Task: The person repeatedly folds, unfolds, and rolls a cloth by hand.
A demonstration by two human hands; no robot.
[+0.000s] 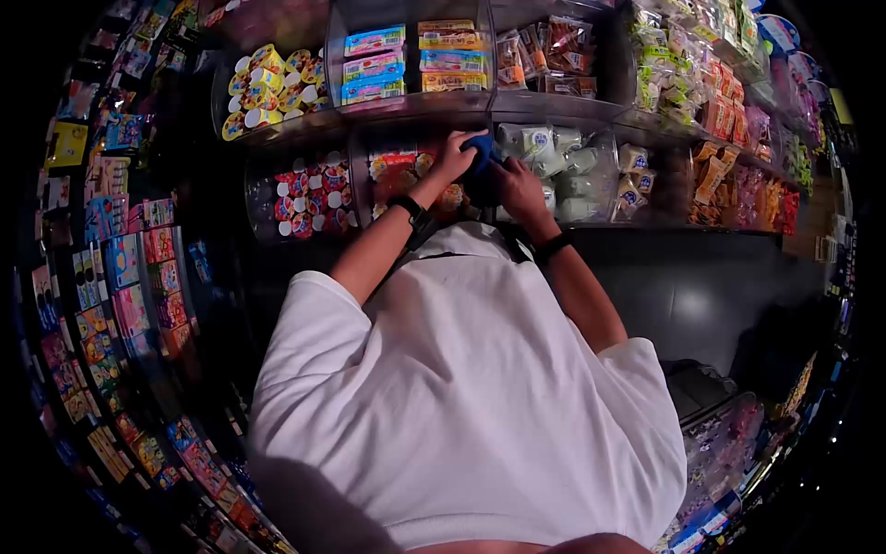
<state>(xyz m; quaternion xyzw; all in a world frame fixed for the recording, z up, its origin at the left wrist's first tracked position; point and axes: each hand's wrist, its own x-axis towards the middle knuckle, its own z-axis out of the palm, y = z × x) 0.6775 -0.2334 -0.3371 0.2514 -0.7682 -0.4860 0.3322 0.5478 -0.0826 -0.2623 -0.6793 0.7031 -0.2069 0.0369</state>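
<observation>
My left hand (pixel 454 157) is closed on a dark blue cloth (pixel 480 155) at the upper middle of the head view. Close on its right, my right hand (pixel 520 188) touches the darker lower part of the same bundle; its fingertips are partly hidden in shadow. Both hands are over the front row of clear bins, between a bin of red packets (pixel 399 170) and one of white, clear-wrapped packs (pixel 579 185). Each wrist wears a black band.
Behind stand bins of yellow cups (pixel 268 78), pink and blue packets (pixel 374 66) and brown packets (pixel 569 46). Red and white cups (pixel 314 196) fill a front bin. Shelves of boxed goods (pixel 129 277) line the left; a dark panel (pixel 683 286) lies at right.
</observation>
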